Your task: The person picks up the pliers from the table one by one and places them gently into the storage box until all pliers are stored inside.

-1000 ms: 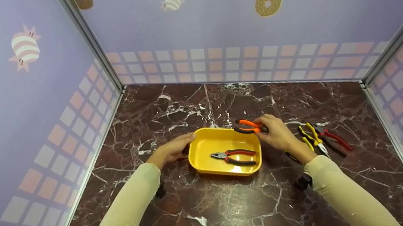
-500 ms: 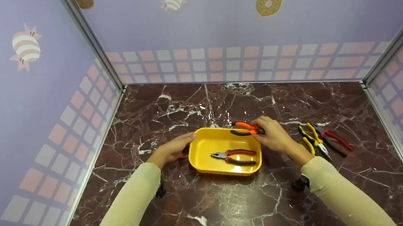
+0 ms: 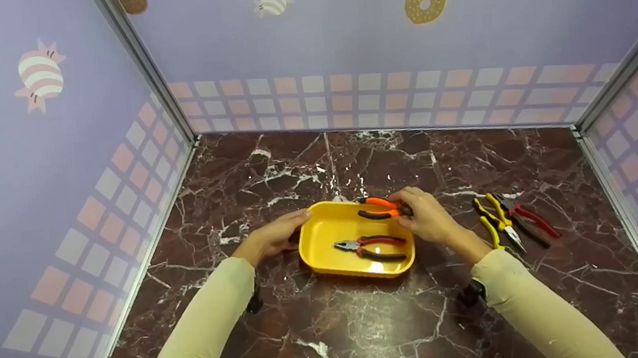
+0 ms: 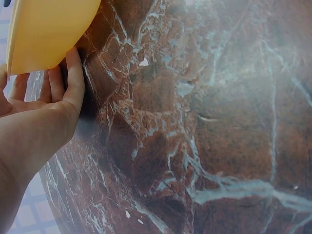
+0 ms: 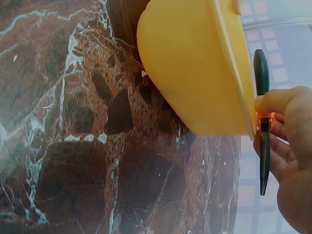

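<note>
Dark marbled tabletop (image 3: 364, 322), left hand (image 3: 272, 239) gripping yellow bin (image 3: 324, 235), right hand (image 3: 428, 215) pinching orange-black pliers (image 3: 383, 215) above it

I see yellow tray (image 3: 319, 235), open-topped w/ rounded corners, sitting upright on dark marbled tabletop (image 3: 323, 327). Pliers (image 3: 392, 213), orange & blk, held above tray's far rim nr R corner, handles spread, pointing L. On my R wrist cam, pliers edge-on, beside rim.
</note>
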`<state>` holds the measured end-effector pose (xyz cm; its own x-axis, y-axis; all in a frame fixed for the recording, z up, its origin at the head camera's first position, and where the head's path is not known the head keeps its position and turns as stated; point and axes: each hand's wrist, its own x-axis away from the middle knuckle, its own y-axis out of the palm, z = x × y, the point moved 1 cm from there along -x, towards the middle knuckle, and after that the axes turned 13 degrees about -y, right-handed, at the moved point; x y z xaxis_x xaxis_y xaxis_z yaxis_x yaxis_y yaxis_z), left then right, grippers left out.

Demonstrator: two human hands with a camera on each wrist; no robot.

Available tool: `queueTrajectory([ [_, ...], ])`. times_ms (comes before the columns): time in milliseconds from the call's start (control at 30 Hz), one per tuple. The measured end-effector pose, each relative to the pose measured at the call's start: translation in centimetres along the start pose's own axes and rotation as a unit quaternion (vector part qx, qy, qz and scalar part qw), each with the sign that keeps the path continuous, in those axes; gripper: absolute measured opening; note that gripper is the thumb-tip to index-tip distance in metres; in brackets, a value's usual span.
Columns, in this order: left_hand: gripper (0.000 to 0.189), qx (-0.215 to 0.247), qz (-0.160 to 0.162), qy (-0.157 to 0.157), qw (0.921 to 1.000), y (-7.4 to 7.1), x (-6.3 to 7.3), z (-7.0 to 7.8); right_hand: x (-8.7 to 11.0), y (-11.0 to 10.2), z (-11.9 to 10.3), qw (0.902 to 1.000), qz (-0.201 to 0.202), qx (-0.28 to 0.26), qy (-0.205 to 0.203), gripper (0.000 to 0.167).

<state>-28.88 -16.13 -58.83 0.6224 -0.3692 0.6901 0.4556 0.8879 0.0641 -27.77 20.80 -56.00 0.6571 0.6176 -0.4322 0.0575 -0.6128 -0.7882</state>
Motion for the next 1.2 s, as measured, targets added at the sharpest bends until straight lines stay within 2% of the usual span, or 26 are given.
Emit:
queueTrajectory([
  [200, 0.055, -0.002, -0.006, 0.000, 1.0000, 0.0, 0.1, 0.0, -0.1, 0.1, -0.5, 0.9999, -0.005, 0.009, -0.011, 0.037],
  [433, 0.054, -0.003, 0.007, -0.006, 1.0000, -0.2, -0.3, -0.3, -0.2, 0.1, -1.0, 0.9998, -0.003, 0.010, -0.019, 0.037],
  [1200, 0.053, 0.014, 0.001, -0.006, 0.9999, -0.2, -0.4, 0.0, -0.5, 1.5, -1.9, 0.9997, -0.013, -0.008, -0.018, 0.042],
])
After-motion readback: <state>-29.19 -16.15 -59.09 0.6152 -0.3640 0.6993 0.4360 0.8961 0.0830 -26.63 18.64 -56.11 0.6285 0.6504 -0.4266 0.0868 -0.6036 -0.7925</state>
